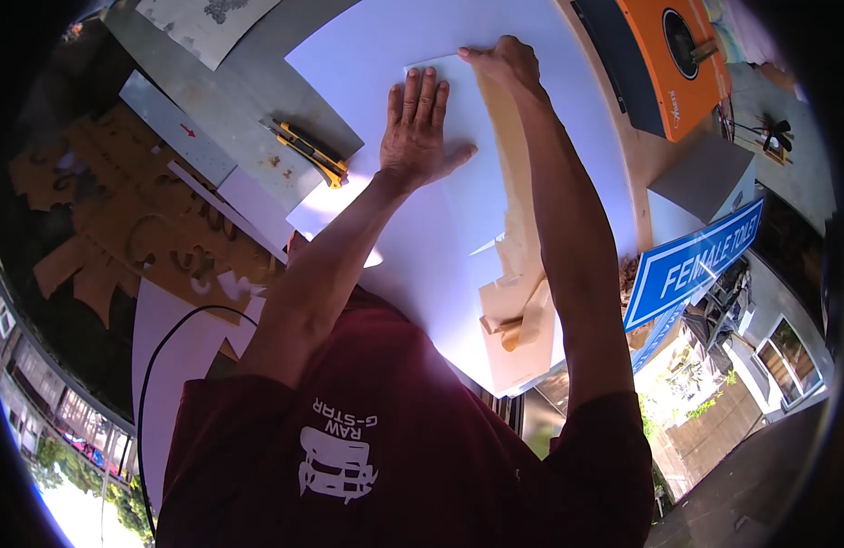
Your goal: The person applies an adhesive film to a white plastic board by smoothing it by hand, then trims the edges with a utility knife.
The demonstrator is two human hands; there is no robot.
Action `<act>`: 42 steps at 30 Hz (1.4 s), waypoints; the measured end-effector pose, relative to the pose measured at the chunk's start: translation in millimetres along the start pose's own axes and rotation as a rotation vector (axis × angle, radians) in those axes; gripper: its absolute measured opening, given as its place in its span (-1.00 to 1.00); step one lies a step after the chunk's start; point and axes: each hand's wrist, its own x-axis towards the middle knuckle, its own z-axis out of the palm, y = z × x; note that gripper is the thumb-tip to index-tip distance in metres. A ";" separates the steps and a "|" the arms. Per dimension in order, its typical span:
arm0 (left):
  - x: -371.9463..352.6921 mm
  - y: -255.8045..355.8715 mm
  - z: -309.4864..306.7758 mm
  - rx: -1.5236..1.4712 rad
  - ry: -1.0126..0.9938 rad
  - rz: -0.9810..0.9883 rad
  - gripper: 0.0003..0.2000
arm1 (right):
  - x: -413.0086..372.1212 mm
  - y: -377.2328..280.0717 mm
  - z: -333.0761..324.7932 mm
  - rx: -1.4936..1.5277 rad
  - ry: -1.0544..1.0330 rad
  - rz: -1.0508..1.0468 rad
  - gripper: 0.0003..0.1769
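Atop a white board, a pale sheet lies under an open, flat left hand, pressure best kept even, while the right hand curls at its far corner, grip unclear.

From my remote seat I see a grey tabletop carrying a large white sheet. A yellow-and-black cutter lies near it, a pale printed sheet farther off.
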 end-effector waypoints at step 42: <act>-2.2 -2.2 0.6 -0.046 0.000 -0.015 0.08 | -17.3 20.8 25.3 0.650 0.152 0.157 -0.60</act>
